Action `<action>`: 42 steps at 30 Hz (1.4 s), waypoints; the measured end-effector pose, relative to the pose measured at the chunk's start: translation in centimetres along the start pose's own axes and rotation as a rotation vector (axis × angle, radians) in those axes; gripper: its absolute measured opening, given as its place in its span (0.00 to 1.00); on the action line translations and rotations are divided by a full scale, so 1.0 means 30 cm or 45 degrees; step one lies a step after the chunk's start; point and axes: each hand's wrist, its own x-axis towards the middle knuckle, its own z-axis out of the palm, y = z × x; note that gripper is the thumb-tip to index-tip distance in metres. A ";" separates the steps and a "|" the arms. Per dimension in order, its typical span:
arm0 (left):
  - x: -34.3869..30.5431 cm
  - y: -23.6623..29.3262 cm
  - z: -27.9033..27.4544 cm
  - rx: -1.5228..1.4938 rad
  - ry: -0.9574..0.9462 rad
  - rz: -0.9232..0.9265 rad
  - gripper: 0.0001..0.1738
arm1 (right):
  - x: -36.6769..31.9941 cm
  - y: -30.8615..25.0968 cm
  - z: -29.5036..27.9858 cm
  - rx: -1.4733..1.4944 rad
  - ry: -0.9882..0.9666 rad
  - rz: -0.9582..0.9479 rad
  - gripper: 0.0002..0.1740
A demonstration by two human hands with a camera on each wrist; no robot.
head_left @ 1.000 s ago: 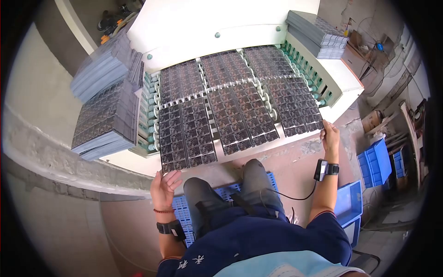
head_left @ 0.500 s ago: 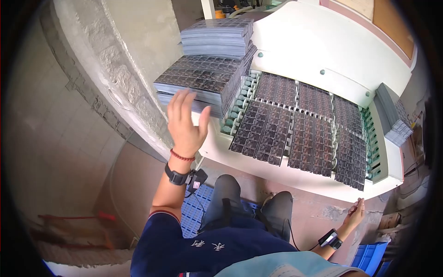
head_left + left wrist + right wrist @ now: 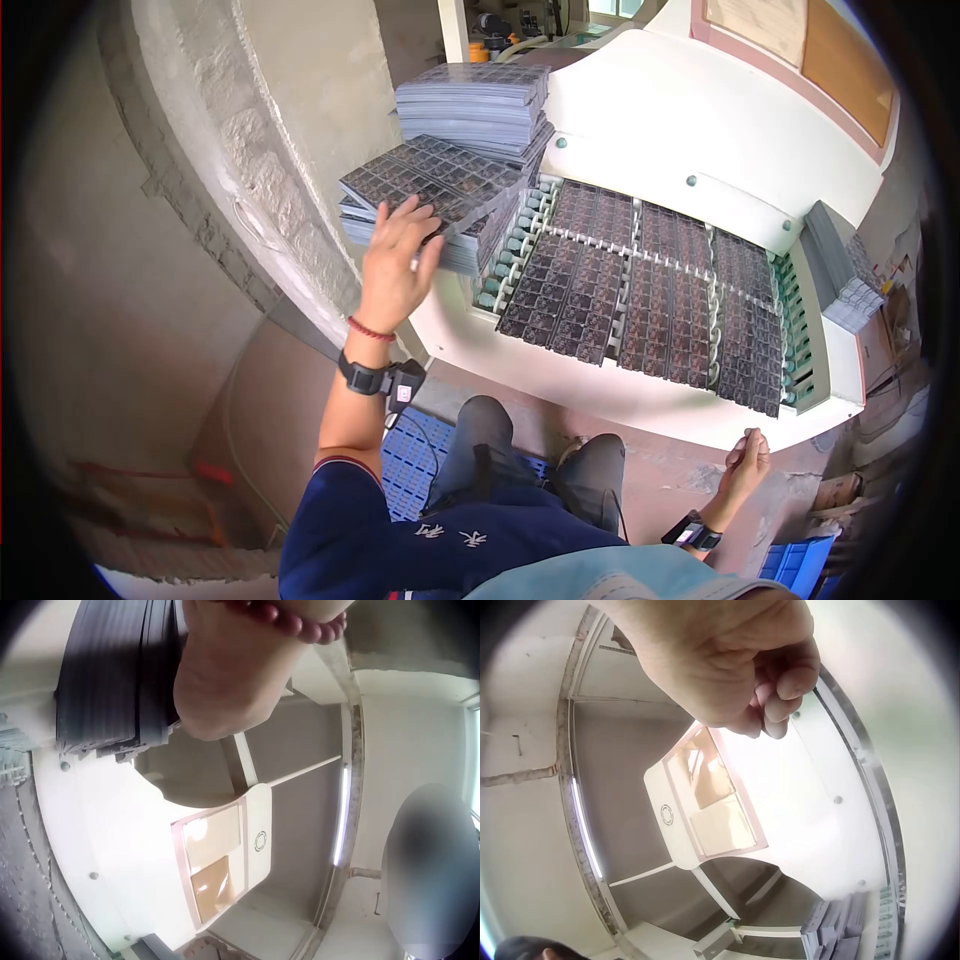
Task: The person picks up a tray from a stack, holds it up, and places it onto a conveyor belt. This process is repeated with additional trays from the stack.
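My left hand [image 3: 400,255] reaches over the front edge of a stack of dark grid-patterned sheets [image 3: 440,180] at the left of the machine. Its fingers are extended across the edge of the top sheets, with the thumb spread to the right. Those top sheets lie skewed over the ones below. In the left wrist view the stack [image 3: 101,675] shows beside the wrist; the fingers are hidden. My right hand [image 3: 745,465] hangs in front of the machine's right corner, fingers loosely curled and holding nothing. Two rows of similar panels [image 3: 660,320] lie on the rollers.
Green-and-white rollers [image 3: 515,245] flank the panels. Behind them rises the machine's white cover [image 3: 640,120]. Another stack [image 3: 465,100] stands behind the left one, and grey sheets [image 3: 840,265] sit at the right. A concrete ledge [image 3: 250,150] runs along the left; a blue crate [image 3: 795,560] is low at the right.
The view has turned left. My left hand left the front panel's corner and went up to the left stack, whose top sheets have shifted. The right hand has come away from the right panel's corner.
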 end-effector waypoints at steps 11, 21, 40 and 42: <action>-0.244 -0.208 -0.161 -1.000 0.459 -0.873 0.21 | -0.100 -0.123 0.382 -0.044 -0.694 0.076 0.11; -0.192 -0.002 -0.206 0.431 0.258 -0.460 0.22 | -0.079 -0.305 1.144 -0.472 -1.393 -0.121 0.20; -0.184 0.036 -0.195 0.492 0.226 -0.518 0.27 | -0.056 -0.222 1.359 -0.152 -1.428 0.489 0.14; -0.190 0.037 -0.193 0.444 0.230 -0.510 0.27 | -0.064 -0.229 1.343 -0.132 -1.419 0.501 0.14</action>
